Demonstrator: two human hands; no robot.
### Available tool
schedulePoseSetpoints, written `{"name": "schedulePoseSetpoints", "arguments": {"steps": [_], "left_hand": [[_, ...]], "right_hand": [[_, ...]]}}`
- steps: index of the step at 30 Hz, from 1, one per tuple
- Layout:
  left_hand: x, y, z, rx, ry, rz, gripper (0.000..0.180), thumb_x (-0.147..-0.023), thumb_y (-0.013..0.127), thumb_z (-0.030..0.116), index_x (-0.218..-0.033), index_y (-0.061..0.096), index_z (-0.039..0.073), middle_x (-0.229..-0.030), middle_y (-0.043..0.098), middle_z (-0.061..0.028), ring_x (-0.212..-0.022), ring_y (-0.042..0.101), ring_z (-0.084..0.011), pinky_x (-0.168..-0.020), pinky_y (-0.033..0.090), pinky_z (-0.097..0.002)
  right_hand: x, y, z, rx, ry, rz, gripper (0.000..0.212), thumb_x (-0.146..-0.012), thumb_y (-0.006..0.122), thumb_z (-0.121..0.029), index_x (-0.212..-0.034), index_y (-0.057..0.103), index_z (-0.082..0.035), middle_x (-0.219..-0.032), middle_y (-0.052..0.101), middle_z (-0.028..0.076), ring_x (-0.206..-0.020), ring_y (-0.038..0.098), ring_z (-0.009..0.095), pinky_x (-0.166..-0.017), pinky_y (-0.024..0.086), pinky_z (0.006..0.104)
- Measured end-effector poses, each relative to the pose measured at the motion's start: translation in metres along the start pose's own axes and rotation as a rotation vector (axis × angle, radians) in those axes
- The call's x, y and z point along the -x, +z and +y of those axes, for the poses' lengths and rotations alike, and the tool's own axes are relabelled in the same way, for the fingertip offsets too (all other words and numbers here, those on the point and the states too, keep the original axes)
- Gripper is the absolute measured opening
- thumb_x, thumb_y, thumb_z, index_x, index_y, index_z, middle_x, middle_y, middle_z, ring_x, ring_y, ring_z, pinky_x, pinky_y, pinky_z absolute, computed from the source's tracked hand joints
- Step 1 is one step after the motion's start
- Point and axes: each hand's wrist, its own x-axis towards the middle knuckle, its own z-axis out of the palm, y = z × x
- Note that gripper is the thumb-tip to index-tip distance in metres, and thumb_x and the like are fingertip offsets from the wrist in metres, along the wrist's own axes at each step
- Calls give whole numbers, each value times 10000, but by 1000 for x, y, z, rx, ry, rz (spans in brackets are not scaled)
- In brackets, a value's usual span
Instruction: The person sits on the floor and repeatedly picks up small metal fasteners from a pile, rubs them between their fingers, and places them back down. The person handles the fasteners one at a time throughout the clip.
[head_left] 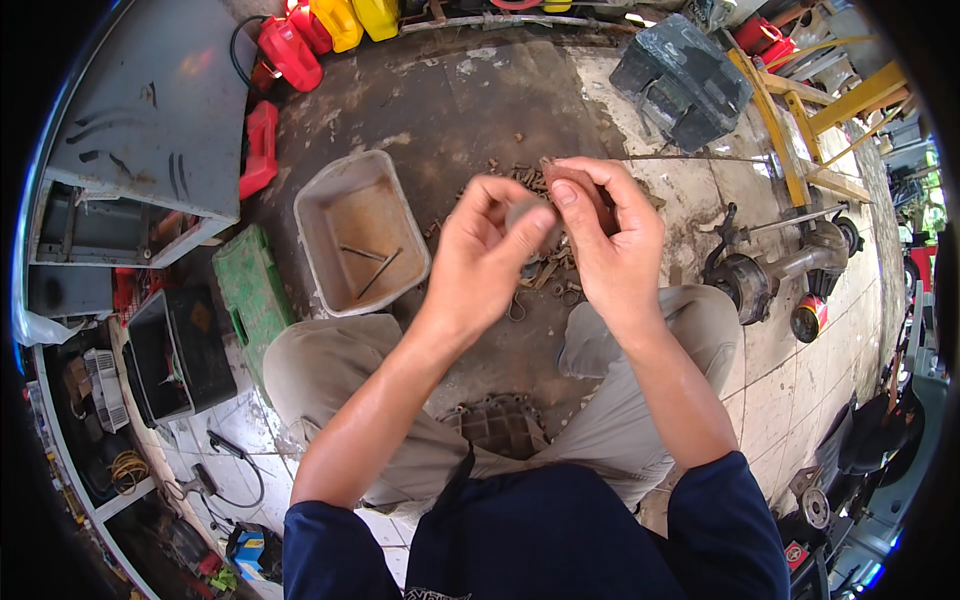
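My left hand [485, 240] is closed, its thumb blurred by motion. Between its thumb and fingers a small grey rounded piece [520, 212] shows, too smeared to name. Close beside it, my right hand [622, 232] grips a reddish-brown rough piece [580, 184], either a folded sheet or a cloth; I cannot tell which. Both hands are held over a pile of rusty bolts and small metal parts [545, 272] on the floor, which they partly cover. To their left stands a grey plastic tub [310, 232] with two thin metal rods [380, 272] inside.
A green case [252, 295] and black bin [180, 355] lie left, below a grey metal cabinet [150, 110]. Red jugs [290, 52] stand far left. A black toolbox [682, 82], yellow wooden frame [770, 125] and metal axle-like part [775, 275] are right. A ribbed metal part [497, 424] sits between my legs.
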Motion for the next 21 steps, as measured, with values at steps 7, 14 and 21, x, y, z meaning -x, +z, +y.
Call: {"name": "schedulePoseSetpoints", "arguments": {"steps": [7,14,21], "left_hand": [[-5,0,6,-6,-20,39,184,-963,634,5,-1111,528,28,-1008,607,-26,-937,571,-63,-803,491,-222],[-1,2,-2,-8,-24,37,183,-966,639,11,-1120,542,33,-1015,615,-20,-925,562,-51,-792,479,-216],[5,6,-1,-21,-87,23,190,-966,649,34,-1126,546,36,-976,629,-1,-884,571,-40,-747,479,-203]], "right_hand": [[-1,-1,0,42,-39,3,155,-919,684,1,-1073,669,7,-1030,669,75,-969,673,136,-829,531,254],[-2,0,1,8,-61,25,159,-913,685,11,-1071,670,6,-1013,671,79,-959,680,137,-826,534,251],[-4,-1,1,-6,-75,29,162,-909,685,18,-1069,669,11,-1012,671,77,-965,683,142,-825,535,253]]}}
